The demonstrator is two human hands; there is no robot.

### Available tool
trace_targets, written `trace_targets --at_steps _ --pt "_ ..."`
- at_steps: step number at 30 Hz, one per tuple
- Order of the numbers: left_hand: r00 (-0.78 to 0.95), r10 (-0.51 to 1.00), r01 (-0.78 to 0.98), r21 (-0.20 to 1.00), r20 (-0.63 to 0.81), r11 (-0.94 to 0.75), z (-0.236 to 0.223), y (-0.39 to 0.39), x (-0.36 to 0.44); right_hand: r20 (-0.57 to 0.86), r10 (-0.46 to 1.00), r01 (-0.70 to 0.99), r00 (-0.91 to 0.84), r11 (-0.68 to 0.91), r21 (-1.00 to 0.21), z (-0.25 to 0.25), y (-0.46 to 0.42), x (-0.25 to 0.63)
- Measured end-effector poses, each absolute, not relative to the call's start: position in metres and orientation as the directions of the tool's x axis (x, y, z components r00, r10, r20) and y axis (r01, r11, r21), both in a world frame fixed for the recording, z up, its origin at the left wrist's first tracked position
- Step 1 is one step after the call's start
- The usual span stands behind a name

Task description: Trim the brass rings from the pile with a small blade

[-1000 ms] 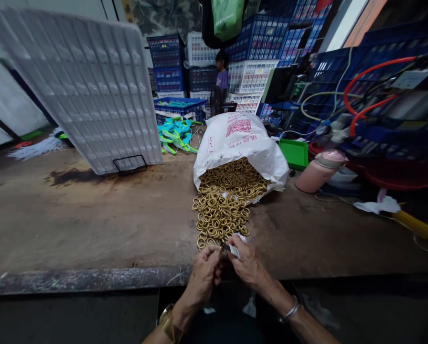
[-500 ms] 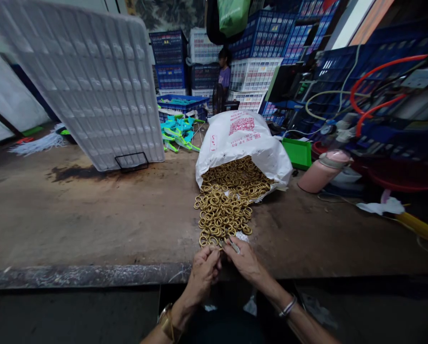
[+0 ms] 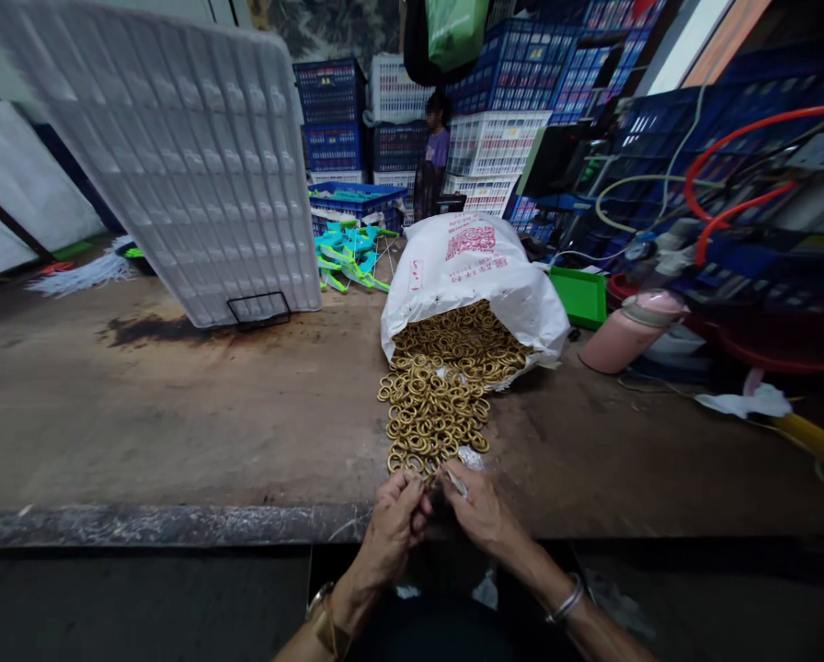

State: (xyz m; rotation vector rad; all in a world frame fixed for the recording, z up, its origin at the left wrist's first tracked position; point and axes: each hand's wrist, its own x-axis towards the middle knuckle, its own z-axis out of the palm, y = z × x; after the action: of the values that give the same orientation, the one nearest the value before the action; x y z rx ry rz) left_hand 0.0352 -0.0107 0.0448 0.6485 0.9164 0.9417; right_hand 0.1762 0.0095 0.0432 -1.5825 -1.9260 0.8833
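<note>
At the table's front edge, my left hand is closed in a pinch on what looks like a gold-coloured ring, mostly covered by the fingertips. My right hand, fingers closed, grips a small silver tool like a short knife; its tip points at the left fingertips and is hard to make out. Just beyond both hands lies a heap of gold-coloured rings. The heap spills from the mouth of a white sack with red print, lying on its side with more rings inside.
A tall translucent ribbed plastic panel leans at left by a black wire stand. Teal and green plastic pieces lie behind the sack. To its right are a green tray and pink bottle. A person stands among stacked crates.
The right hand has shifted slightly right, away from the left fingertips, and the silver tool has turned a little. My left hand stays pinched. The whole view has drifted slightly.
</note>
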Motion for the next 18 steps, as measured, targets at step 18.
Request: trace_targets --at_steps 18 --pt "0.291 0.893 -0.519 0.727 -0.344 0.449 0.053 -0.018 0.026 -0.064 0.998 0.95 -0.002 -0.018 -0.312 0.041 0.019 0.212"
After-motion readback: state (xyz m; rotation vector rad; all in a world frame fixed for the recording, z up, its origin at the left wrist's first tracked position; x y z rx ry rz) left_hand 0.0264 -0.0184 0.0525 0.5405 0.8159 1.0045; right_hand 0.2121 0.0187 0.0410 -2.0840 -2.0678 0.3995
